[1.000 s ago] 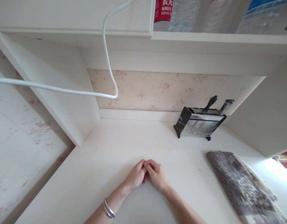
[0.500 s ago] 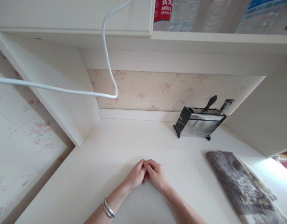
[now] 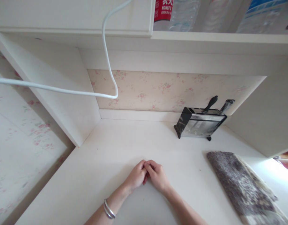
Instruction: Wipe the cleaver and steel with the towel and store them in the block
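My left hand (image 3: 136,175) and my right hand (image 3: 157,177) rest together on the white countertop (image 3: 125,140). Their fingers are curled and meet at the middle, thumbs and fingertips touching. No object shows in either hand, though the inner fingers are partly hidden. Two silver bangles (image 3: 108,208) circle my left wrist. To the right of my right hand, apart from it, lies a folded grey-brown patterned cloth (image 3: 244,184). Farther back stands a knife holder (image 3: 202,125) with a black frame and clear front, with two handles sticking up from it.
A white cable (image 3: 71,91) hangs across the upper left, close to the camera. Overhead, a cabinet shelf (image 3: 216,37) holds several plastic bottles (image 3: 183,15), one with a red label. White side panels (image 3: 61,90) and flowered wallpaper (image 3: 141,90) bound the counter.
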Tool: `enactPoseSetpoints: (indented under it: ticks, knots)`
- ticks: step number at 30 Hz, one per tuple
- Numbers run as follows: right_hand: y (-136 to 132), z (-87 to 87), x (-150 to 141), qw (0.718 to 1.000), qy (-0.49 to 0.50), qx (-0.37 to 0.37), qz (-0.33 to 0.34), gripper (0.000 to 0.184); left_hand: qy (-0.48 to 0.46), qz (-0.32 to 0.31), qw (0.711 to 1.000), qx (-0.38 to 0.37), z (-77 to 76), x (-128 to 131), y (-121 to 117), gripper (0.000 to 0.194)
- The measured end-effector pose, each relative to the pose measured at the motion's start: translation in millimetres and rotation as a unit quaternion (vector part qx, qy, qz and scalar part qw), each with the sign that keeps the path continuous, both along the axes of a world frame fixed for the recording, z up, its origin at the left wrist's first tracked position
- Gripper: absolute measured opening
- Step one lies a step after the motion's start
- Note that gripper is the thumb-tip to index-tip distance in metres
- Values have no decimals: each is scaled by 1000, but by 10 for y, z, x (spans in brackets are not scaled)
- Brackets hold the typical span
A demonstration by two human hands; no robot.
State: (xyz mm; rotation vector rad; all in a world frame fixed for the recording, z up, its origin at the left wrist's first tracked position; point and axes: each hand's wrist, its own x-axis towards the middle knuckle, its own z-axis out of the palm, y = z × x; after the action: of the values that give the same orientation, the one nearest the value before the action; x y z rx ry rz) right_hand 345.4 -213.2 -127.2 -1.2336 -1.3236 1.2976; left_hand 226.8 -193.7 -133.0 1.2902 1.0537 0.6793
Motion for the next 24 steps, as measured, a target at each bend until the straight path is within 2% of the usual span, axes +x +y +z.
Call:
enactPoseSetpoints:
  ticks: [12, 15, 18, 20, 22, 23, 24]
  knots:
    - [-30, 19, -13, 1000, -6, -5, 3, 32, 7, 5, 1000, -9, 70, 12, -27, 13]
    - [-30, 70, 138, 999, -49, 9, 22, 35, 7, 12, 1000, -12, 105, 61, -52, 12]
    - [70, 164, 625, 998, -58, -2, 26, 31, 3, 2, 1000, -12, 234, 191, -24, 14]
    - [199, 283, 1137, 999, -19, -29, -32, 33, -5, -15, 1000, 0, 396, 359, 55, 20]
    - [348, 451, 1727, 989, 8, -45, -140, 31, -16, -37, 999, 23, 603, 615, 190, 25]
    - [421, 548, 2024, 974, 8, -53, -220, 26, -22, -47, 998, 37, 711, 776, 277, 27]
    - [489, 648, 2309, 946, 0, -53, -319, 21, -29, -57, 997, 50, 816, 953, 374, 30]
